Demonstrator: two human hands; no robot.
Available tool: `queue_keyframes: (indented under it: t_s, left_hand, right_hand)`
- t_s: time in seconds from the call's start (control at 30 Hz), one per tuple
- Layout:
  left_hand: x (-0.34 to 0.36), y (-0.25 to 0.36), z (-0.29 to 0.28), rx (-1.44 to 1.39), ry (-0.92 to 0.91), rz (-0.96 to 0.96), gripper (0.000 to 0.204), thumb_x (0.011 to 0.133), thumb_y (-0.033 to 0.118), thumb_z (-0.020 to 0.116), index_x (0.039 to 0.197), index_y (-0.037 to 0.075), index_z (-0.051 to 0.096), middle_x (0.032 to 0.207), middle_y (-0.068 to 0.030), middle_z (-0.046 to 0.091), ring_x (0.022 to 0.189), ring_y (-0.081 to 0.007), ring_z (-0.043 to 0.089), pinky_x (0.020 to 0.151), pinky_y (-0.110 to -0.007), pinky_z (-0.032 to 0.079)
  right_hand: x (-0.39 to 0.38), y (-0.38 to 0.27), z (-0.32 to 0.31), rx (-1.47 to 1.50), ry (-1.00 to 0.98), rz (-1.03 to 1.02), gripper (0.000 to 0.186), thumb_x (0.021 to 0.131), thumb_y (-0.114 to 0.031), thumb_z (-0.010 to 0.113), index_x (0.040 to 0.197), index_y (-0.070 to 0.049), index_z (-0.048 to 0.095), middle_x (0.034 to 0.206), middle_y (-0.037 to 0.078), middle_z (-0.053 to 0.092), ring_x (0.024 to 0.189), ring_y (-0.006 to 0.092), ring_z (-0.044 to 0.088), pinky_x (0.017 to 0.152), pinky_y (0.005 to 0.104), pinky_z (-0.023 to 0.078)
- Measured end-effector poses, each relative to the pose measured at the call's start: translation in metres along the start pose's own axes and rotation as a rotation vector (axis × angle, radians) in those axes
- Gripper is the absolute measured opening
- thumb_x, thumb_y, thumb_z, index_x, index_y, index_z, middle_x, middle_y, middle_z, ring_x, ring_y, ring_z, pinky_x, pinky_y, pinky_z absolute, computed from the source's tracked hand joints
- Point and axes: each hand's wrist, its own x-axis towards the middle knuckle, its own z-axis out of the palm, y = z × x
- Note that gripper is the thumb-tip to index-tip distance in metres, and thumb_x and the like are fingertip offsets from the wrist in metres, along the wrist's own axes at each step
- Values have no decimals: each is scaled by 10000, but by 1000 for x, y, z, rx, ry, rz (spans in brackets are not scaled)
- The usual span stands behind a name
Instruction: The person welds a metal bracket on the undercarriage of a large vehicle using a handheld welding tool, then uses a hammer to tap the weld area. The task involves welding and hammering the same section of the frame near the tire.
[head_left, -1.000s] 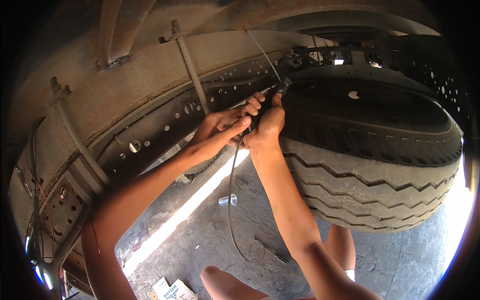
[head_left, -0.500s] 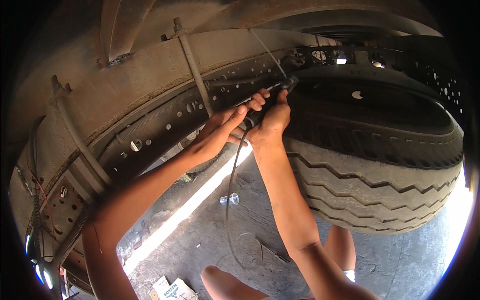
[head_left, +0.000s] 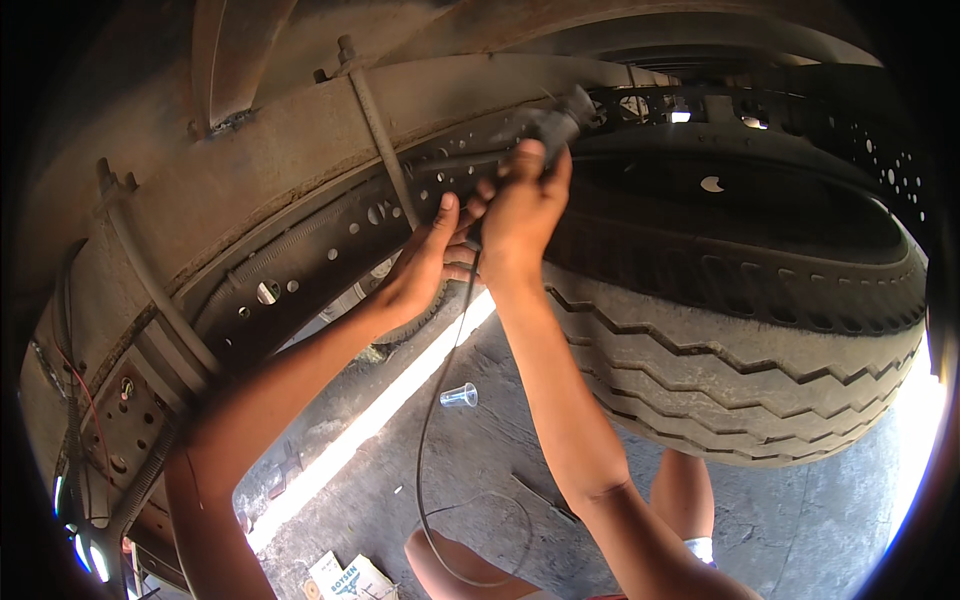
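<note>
In my right hand is a dark corded power tool, which looks like an angle grinder. My fingers are wrapped round its body, and its head points up and away beside the truck frame; motion blurs it. From its rear end a thin black cord hangs down and loops near my leg. Close on the left, my left hand has its thumb raised and its fingers apart, reaching toward the tool's rear. Its fingertips are partly hidden behind my right hand, so contact with the tool cannot be made out.
A perforated steel frame rail with a U-bolt runs along the left. The large tyre fills the right. Steel beams pass overhead. On the concrete floor lie a clear plastic cup and a paper box.
My right hand has raised and turned the tool, its head now higher and blurred. My left hand has drawn back from it, its fingers loosening. The cord has shifted left and forms a loop.
</note>
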Motion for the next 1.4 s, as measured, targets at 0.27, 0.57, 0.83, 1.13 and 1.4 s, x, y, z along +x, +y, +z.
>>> queue_keyframes:
  t_s: [0.27,0.57,0.83,1.13,1.4]
  left_hand:
    - [6,-11,-5,-66,-165,46,1032,920,829,258,1442,-41,444,1314,-214,576,965,-255,655,864,-405,562]
    - [3,-10,1,92,-136,40,1062,908,836,293,1430,-78,431,1229,-238,628,964,-265,680,830,-387,586]
    - [12,-13,17,-76,-20,56,893,943,742,433,1246,-87,570,1125,-199,625,862,-214,650,729,-348,570]
    - [82,25,38,110,-121,206,695,991,629,482,1080,-28,691,906,-51,683,787,-108,588,668,-258,481]
    - [80,36,36,209,-201,181,594,968,671,451,1005,107,634,871,50,520,778,-75,446,652,-235,372]
  right_hand:
    - [16,-10,-14,872,103,434,461,1095,-422,277,831,-81,440,736,42,431,601,148,428,554,260,413]
    - [4,-17,-18,154,69,-138,500,1029,-497,517,1346,-148,351,906,30,458,635,119,461,491,253,382]
    - [5,-22,-15,64,68,-143,623,892,-422,746,1260,-56,402,810,19,530,604,69,486,447,218,392]
    - [15,-16,-20,208,125,-62,570,922,-293,721,1295,-49,365,754,14,587,563,72,542,440,220,375]
    - [19,-8,-14,156,164,-66,685,942,-300,677,1427,17,311,1125,94,578,950,126,570,764,252,481]
